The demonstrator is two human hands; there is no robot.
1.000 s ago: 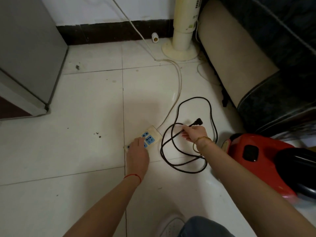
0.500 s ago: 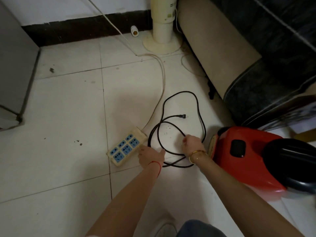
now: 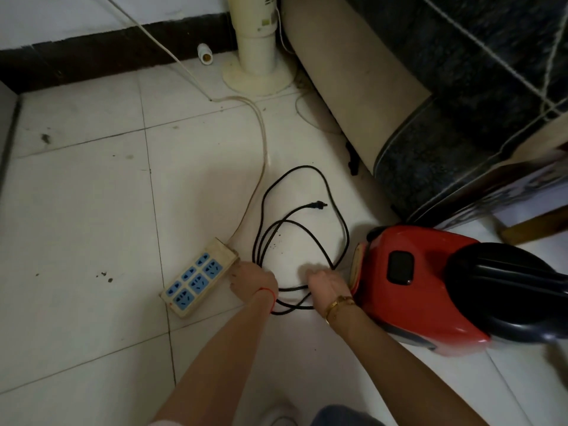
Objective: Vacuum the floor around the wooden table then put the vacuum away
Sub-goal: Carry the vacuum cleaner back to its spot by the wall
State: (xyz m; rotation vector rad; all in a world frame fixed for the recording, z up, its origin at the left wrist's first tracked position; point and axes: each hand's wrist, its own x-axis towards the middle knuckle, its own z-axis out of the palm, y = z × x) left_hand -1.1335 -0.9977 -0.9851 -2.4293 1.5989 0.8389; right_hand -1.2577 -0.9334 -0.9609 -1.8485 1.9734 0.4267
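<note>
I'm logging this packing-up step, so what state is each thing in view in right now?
Black vacuum power cord: unplugged, in loose loops on the floor, plug lying free.
Cream power strip with blue sockets: flat on the tiles, nothing plugged in.
Red canister vacuum cleaner: resting on the floor beside the cord.
Left hand: gripping the cord loops.
Right hand: gripping the cord loops.
Cream pedestal fan base: upright by the wall.

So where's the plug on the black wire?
In the head view, the plug lies loose on the floor just right of centre, between the power strip and the red vacuum.
</note>
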